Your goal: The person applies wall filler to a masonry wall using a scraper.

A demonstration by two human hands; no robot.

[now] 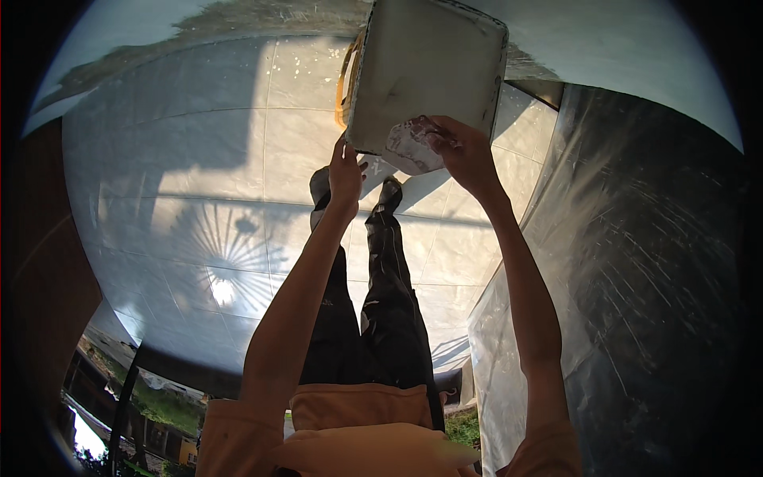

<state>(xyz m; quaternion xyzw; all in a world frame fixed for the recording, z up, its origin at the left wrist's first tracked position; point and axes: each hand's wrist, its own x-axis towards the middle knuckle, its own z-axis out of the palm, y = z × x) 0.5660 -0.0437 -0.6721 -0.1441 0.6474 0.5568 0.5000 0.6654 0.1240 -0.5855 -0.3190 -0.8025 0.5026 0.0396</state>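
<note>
A squarish off-white tray or container (429, 63) with chipped dark edges is at the top centre. My left hand (346, 171) has its fingers on the near left corner of it, gripping the edge. My right hand (469, 159) is closed on a flat, pale piece (409, 151) smeared with white, held over the container's near edge; I cannot tell what it is made of. Behind the container's left side, part of a yellow-orange object (343, 87) shows.
I stand on pale tiles (214, 143) with sunlight and shadows, my legs (385, 270) below. A pale wall (612, 40) with grey patches runs across the top. Clear plastic sheeting (604, 278) covers the right side. Greenery (167, 405) and a dark post show at lower left.
</note>
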